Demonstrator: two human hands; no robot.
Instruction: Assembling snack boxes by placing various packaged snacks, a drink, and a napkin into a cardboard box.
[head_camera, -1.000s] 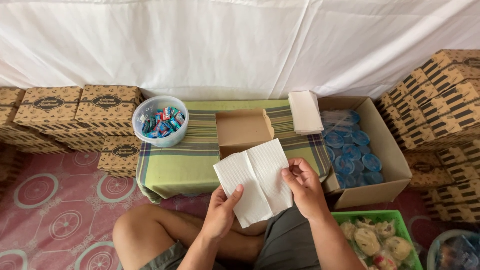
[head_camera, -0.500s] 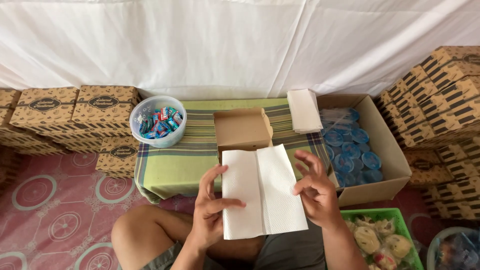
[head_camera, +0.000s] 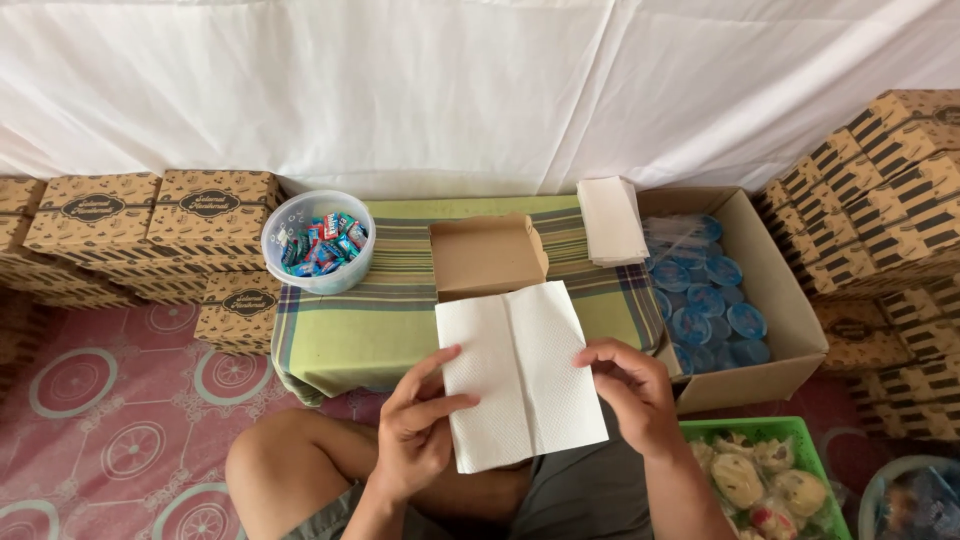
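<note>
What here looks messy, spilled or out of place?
Nothing stands out. The left hand and right hand hold an unfolded white napkin flat, creased but whole. The small open brown box, the tub of sweets and the napkin stack sit tidily on the striped cloth; nothing is spilled.

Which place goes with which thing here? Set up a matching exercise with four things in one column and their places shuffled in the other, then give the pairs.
Things:
1. white paper napkin, unfolded
2. clear plastic bowl of small wrapped sweets
3. open brown cardboard box, small
4. stack of folded white napkins

Places:
A. on the striped cloth's far right, beside the big carton
B. on the cloth's left corner
C. middle of the cloth
D. held between both hands

Pairs: 1-D, 2-B, 3-C, 4-A
</note>
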